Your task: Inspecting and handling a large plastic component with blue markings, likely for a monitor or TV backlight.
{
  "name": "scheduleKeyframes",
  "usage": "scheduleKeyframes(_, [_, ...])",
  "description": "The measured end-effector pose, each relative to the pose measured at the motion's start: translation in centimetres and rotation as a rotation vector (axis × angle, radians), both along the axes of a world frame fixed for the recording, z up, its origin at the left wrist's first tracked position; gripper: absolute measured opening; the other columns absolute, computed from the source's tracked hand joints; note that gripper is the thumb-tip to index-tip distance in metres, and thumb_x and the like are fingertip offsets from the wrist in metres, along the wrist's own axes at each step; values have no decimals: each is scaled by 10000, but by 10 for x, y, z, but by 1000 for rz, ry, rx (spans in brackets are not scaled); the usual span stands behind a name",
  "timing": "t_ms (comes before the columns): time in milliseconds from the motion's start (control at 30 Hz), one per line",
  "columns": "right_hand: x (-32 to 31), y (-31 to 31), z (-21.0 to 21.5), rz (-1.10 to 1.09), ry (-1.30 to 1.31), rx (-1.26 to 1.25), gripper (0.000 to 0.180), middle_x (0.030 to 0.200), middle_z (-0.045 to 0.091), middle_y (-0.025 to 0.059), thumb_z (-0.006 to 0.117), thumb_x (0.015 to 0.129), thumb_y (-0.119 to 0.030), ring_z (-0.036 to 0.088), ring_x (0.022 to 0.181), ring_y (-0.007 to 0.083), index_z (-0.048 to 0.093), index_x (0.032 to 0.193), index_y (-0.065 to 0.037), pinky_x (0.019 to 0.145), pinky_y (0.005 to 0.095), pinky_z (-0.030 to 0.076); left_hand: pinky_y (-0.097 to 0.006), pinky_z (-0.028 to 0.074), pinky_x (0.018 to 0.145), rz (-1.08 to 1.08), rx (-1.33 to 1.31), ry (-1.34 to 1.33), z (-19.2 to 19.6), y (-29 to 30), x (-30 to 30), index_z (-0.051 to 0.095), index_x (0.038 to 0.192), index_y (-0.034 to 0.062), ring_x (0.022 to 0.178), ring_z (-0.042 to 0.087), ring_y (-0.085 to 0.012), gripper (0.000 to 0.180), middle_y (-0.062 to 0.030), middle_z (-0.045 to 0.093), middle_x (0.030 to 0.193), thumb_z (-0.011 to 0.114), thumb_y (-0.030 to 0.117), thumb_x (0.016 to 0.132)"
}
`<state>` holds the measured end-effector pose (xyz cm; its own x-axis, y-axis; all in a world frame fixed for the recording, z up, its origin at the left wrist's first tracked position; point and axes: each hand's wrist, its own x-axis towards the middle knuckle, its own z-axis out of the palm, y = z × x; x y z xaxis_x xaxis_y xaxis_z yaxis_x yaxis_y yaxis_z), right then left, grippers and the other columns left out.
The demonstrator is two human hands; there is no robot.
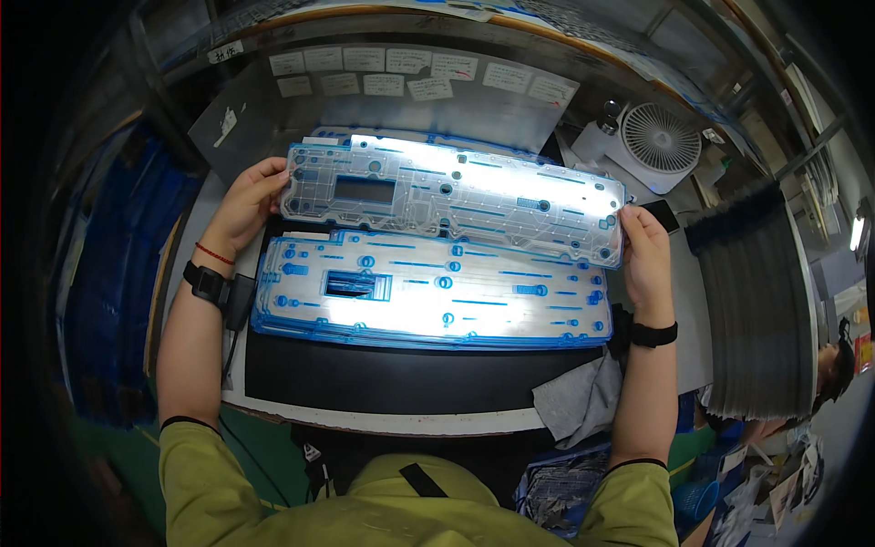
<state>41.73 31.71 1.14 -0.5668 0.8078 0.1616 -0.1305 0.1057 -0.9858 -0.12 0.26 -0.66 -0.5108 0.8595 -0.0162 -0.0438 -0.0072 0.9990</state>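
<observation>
Nearest the camera are the person's yellow-green sleeves (196,456), forearms reaching up over a black work mat (365,378). The left hand (244,208) pinches the left end of a long clear plastic membrane sheet with blue printed traces (451,196); the right hand (645,260) grips its right end, holding it lifted just above a stack of similar blue-edged sheets (428,292). A grey cloth (579,397) lies right of the mat. This looks like inspection of one sheet; a steady, level two-handed hold seems needed.
</observation>
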Motion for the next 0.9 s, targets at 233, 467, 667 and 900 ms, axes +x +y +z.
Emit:
scheduleKeyframes(233, [4, -1, 4, 18, -16, -4, 228, 615, 533, -59, 560, 992, -238, 408, 478, 21, 638, 918, -37, 470, 175, 324, -160, 375, 547, -20, 107, -61, -2, -5, -8, 583, 1115, 48, 568, 440, -21, 204, 69, 509, 682, 518, 205, 1002])
scheduleKeyframes(467, [2, -3, 6, -40, 28, -47, 218, 689, 629, -3, 568, 989, -243, 524, 548, 52, 614, 969, -31, 510, 192, 389, -162, 406, 578, 78, 156, -163, 9, 2, 8, 576, 1082, 66, 655, 513, -36, 159, 20, 606, 823, 537, 195, 998])
scheduleKeyframes(667, [2, -5, 4, 55, -62, 115, 410, 870, 668, 42, 626, 914, -77, 611, 727, 72, 512, 1301, -8, 584, 205, 457, -161, 419, 629, 19, 98, 11, 0, 0, 2, 562, 1248, 51, 752, 535, -26, 297, 27, 627, 918, 572, 162, 973])
scheduleKeyframes(900, [-3, -14, 12, 88, -67, 92, 613, 1028, 640, 56, 615, 886, -2, 613, 782, 72, 376, 1450, -21, 631, 199, 471, -158, 416, 631, 7, 26, 5, -1, -1, -5, 551, 1254, 42, 734, 525, -20, 310, 44, 623, 884, 575, 167, 970])
